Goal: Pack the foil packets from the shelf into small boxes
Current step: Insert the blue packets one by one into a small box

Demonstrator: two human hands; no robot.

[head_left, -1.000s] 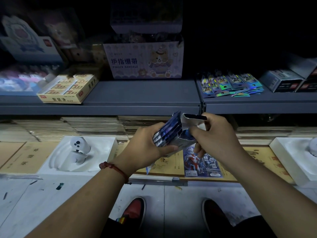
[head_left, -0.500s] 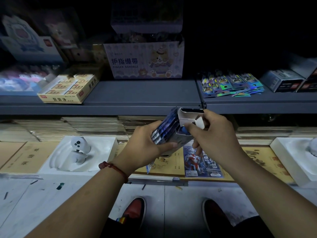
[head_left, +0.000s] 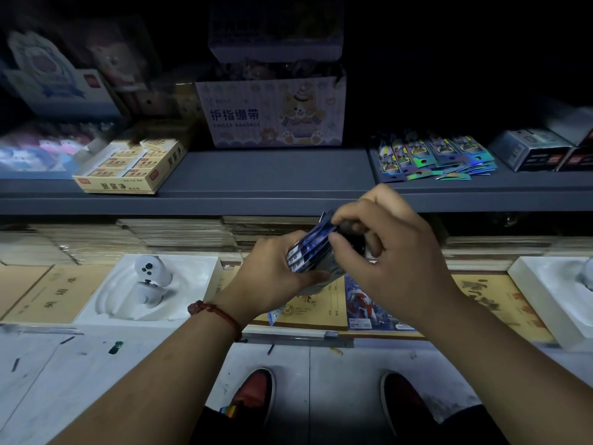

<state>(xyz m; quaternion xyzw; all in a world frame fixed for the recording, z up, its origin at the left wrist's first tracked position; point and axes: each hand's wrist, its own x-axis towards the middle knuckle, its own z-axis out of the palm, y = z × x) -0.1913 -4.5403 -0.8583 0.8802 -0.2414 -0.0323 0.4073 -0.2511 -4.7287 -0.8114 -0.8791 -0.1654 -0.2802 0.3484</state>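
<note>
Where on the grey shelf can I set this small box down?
The grey shelf is bare between the yellow carton and the foil packets, in front of the finger bandage box. Its right end is crowded with packets and dark boxes. Below it, notebooks and white trays leave no bare patch in view.

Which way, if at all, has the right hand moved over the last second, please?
Yes: the right hand rose and shifted left; its knuckles now cross the shelf edge.
</note>
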